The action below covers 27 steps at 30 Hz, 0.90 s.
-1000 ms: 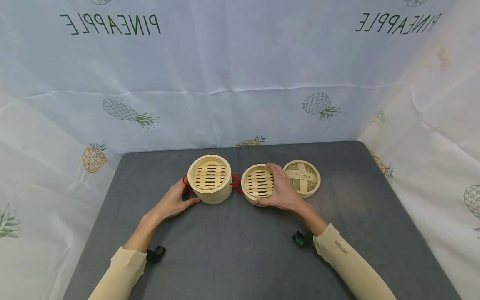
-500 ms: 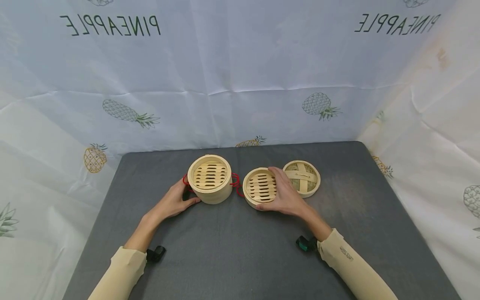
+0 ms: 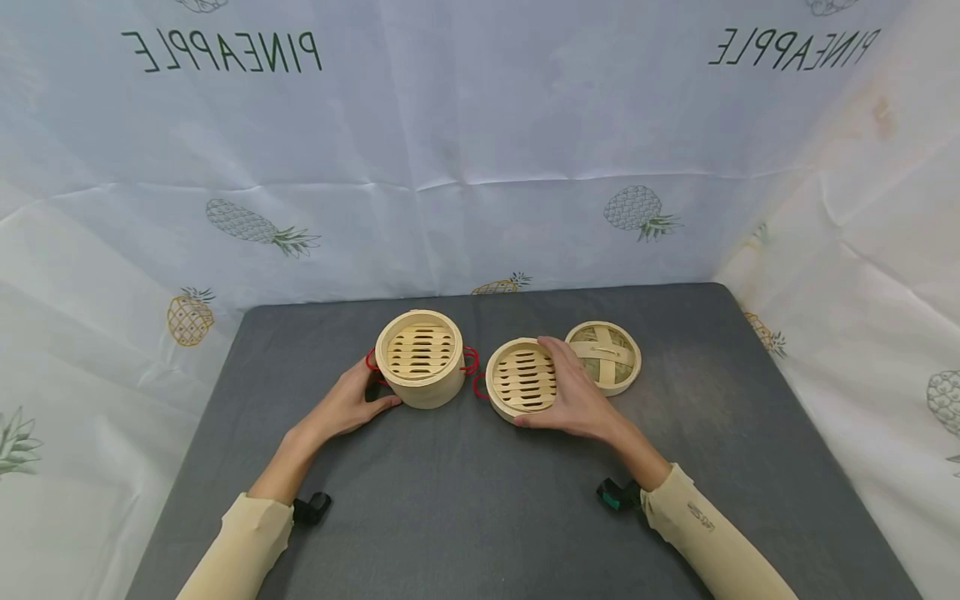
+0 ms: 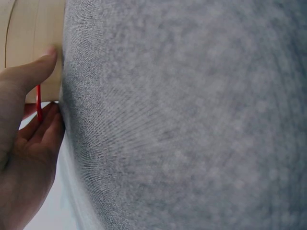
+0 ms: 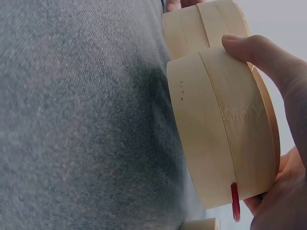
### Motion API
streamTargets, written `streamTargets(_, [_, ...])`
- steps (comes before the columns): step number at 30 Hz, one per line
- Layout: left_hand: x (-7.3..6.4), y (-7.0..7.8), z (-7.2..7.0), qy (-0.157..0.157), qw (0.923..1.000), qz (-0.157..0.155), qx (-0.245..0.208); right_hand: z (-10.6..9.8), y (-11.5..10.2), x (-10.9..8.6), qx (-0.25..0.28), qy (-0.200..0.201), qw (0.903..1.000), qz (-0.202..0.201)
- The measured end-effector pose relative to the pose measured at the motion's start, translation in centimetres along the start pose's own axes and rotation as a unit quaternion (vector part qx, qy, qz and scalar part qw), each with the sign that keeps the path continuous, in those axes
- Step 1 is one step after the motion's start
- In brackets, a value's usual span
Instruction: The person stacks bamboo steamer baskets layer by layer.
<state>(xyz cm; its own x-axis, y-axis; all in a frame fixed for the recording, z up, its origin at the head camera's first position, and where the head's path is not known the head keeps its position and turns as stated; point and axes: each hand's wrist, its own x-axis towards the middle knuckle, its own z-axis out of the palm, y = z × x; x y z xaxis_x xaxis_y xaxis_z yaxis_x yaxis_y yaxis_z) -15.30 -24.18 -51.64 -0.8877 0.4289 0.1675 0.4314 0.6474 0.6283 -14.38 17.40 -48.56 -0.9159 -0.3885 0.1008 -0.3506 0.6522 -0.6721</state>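
Note:
A tall round bamboo steamer (image 3: 422, 358) with a slatted top and red cord loops stands upright at the left middle of the table. My left hand (image 3: 352, 402) holds its left side, thumb on the near wall and fingers behind; the thumb presses the wall in the left wrist view. To its right is a lower bamboo steamer basket (image 3: 522, 377), slatted and red-looped. My right hand (image 3: 573, 396) grips its right side, thumb on the near rim and fingers on the far rim. In the right wrist view the steamer basket (image 5: 206, 124) appears tilted; whether it touches the table is unclear.
A round woven steamer lid (image 3: 606, 357) with crossed bamboo strips lies just behind and right of my right hand. Dark grey cloth covers the table (image 3: 465, 517). A white pineapple-print curtain (image 3: 450, 233) rises behind the table's far edge and at both sides.
My right hand has shifted the lower steamer basket slightly right and toward me, widening the gap to the tall steamer. My left hand and the tall steamer stay in place.

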Motion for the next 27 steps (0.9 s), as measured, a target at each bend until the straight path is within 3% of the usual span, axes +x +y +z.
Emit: streamTargets(27, [0.1, 0.4, -0.3, -0.011, 0.9998, -0.015, -0.011, -1.1, -2.6, -0.7, 0.007, 0.007, 0.9995, -0.03])
